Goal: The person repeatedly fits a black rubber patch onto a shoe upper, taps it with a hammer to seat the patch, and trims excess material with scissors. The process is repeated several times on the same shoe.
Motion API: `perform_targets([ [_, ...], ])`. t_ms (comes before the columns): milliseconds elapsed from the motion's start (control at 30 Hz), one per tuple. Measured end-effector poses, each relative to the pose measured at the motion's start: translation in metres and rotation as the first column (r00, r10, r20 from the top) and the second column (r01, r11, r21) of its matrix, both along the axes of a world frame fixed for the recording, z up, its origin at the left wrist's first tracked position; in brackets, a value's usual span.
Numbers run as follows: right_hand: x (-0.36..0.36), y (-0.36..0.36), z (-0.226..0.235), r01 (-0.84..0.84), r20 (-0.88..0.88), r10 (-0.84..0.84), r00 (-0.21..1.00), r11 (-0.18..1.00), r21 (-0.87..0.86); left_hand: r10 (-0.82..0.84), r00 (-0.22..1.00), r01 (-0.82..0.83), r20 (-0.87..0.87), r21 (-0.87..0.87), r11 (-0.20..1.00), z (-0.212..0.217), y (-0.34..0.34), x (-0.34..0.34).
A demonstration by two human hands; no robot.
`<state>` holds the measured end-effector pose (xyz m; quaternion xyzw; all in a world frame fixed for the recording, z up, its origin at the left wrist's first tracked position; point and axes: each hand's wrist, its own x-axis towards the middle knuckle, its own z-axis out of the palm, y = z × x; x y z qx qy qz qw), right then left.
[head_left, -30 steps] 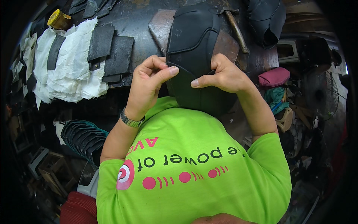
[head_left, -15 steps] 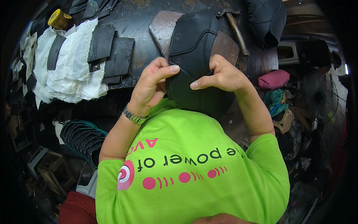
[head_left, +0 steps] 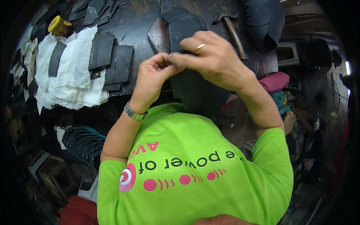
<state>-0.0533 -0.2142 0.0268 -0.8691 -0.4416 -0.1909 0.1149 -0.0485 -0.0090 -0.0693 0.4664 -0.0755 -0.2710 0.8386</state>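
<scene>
Over the table's (head_left: 137, 28) edge, the black piece (head_left: 185, 28) already has its panels joined, its left side seemingly unfinished, pinched by the left hand (head_left: 154, 75), the blurred right hand's (head_left: 213, 56) grip impossible to tell!

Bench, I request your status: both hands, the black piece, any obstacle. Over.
Left hand and right hand close together at fingertips, grip unclear. Black seamed piece there, partly covered by right hand. Hammer rightward, apart from hands.

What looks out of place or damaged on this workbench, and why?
The white cloth at the left looks untidy: its edges are frayed, and its lower part hangs past the front edge of the workbench.
</scene>
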Motion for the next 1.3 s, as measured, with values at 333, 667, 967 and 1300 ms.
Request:
perform_targets([
  [333,0.066,0.017,-0.011,0.117,-0.369,0.004,0.930,0.946,0.304,0.003,0.994,-0.033,0.111,0.272,0.962,-0.002,-0.013,0.007],
  [667,0.298,-0.067,-0.114,0.795,-0.417,-0.696,0.584,0.595,0.121,0.042,0.993,-0.075,0.113,0.304,0.950,-0.003,-0.013,0.024],
  [967,0.311,-0.048,-0.101,0.874,-0.224,-0.855,0.467,0.485,-0.030,0.045,0.993,-0.077,0.109,0.306,0.949,-0.006,-0.015,0.028],
  [1300,0.114,-0.108,-0.013,0.440,-0.535,-0.197,0.822,0.816,0.375,0.025,0.999,-0.033,0.048,0.161,0.986,-0.012,-0.011,0.030],
])
